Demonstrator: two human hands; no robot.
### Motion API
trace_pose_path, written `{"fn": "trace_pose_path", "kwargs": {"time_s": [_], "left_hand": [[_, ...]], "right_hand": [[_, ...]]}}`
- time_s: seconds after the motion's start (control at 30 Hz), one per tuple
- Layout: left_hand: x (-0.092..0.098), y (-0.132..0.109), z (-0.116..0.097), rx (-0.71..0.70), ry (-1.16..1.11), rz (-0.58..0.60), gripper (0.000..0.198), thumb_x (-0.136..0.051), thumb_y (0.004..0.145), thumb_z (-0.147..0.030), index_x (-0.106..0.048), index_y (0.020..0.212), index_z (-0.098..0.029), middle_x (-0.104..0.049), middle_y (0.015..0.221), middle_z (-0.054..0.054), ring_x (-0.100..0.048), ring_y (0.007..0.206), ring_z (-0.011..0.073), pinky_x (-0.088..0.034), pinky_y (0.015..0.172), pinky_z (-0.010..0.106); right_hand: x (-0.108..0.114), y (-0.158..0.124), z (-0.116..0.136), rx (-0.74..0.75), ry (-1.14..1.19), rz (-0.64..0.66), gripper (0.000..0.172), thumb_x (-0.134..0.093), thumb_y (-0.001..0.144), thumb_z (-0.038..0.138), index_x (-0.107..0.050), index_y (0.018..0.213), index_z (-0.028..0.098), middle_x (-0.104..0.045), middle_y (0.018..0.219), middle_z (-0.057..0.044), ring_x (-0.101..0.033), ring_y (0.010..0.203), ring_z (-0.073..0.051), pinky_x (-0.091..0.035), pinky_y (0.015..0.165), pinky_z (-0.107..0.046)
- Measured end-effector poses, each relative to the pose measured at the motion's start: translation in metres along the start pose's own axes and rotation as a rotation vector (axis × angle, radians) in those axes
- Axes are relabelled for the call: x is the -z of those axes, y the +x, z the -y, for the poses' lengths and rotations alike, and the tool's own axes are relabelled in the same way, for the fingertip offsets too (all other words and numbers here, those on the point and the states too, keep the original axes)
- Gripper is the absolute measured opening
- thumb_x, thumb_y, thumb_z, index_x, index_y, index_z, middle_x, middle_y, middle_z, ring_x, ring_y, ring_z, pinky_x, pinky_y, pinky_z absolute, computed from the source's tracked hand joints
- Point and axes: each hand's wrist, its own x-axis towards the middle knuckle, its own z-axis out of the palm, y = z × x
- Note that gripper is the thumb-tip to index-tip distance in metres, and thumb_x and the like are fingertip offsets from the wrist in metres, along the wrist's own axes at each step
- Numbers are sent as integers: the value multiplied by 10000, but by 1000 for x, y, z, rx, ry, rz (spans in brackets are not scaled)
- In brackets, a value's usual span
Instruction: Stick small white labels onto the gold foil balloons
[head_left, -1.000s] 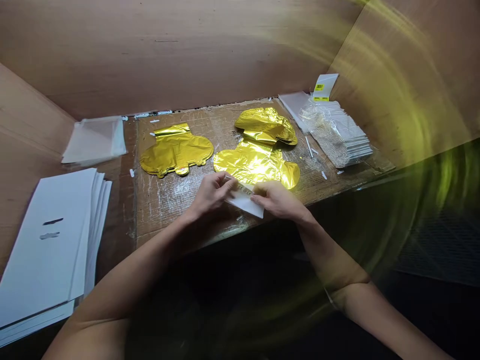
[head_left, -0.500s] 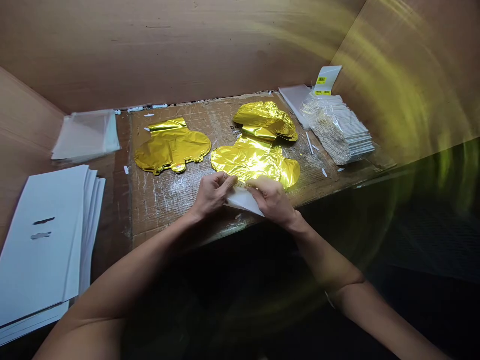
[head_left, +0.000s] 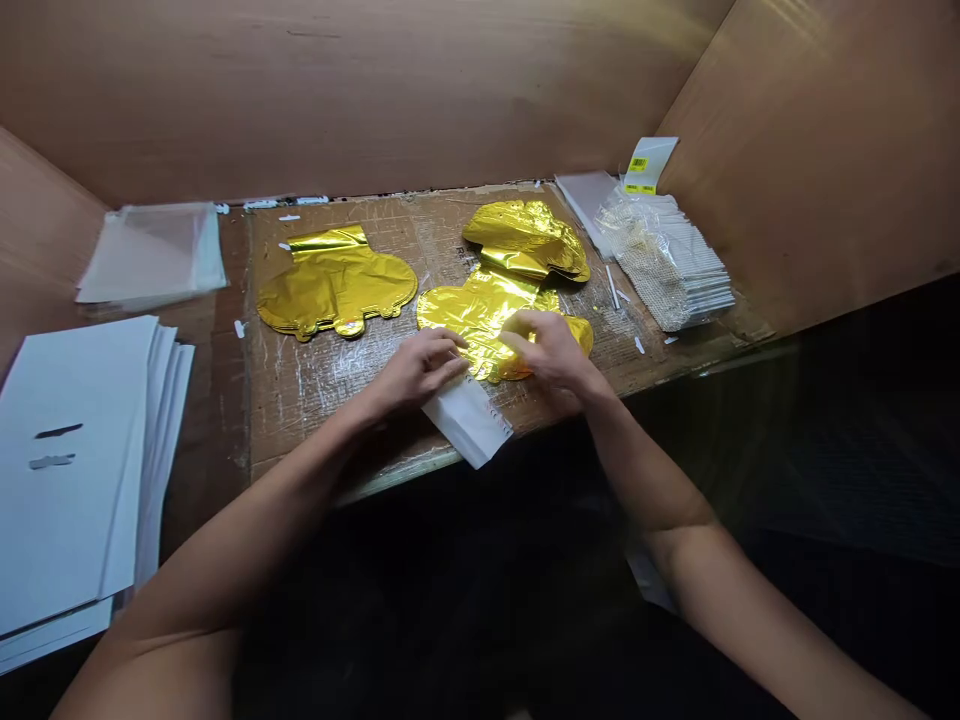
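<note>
My left hand (head_left: 420, 370) is closed, thumb against fingers, on a white label sheet (head_left: 474, 425). Small printed marks run along the sheet's right edge, and its lower end hangs over the table's front edge. My right hand (head_left: 551, 350) is over a flat gold foil balloon (head_left: 450, 308), fingers curled together in a pinch; whatever is between the fingertips is too small to make out. Folded gold foil balloons (head_left: 525, 238) lie just behind. Left of my hands rests another stack of gold foil balloons (head_left: 341, 290).
White cards (head_left: 82, 450) with hang slots are stacked at the left. Clear plastic bags (head_left: 154, 255) lie at the back left. On the right are a row of packed straws (head_left: 690, 260), mesh netting (head_left: 652, 265) and a barcoded tag (head_left: 649, 165). Board walls (head_left: 375, 90) enclose the table.
My hands have come apart. The label sheet has swung down and left with my left hand, while my right hand has let go of it and lifted over the foil.
</note>
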Motion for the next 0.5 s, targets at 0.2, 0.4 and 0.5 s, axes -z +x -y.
{"fn": "trace_pose_path", "kwargs": {"time_s": [0.2, 0.4, 0.5], "left_hand": [[1, 0, 12, -207, 164, 182, 308, -554, 1060, -390, -761, 977, -178, -782, 1295, 144, -720, 1195, 277, -549, 1050, 432], [2, 0, 15, -258, 209, 221, 313, -533, 1074, -355, -766, 936, -198, -804, 1202, 122, -756, 1118, 255, -572, 1021, 408], [5, 0, 14, -241, 179, 226, 289, -546, 1067, -365, -777, 993, -207, -804, 1193, 114, -756, 1095, 248, -575, 1004, 391]], "right_hand": [[-25, 26, -12, -45, -338, 268, 143, -663, 999, 225, -764, 915, 168, -792, 908, -55, -655, 813, -174, -413, 775, -280], [-24, 15, -18, -20, -673, 147, 254, -600, 1074, 380, -708, 1086, 150, -776, 989, -123, -658, 888, -243, -374, 823, -336], [-20, 18, -22, 2, -628, 207, 295, -626, 1063, 444, -703, 970, 175, -762, 985, -97, -636, 904, -229, -367, 824, -323]]}}
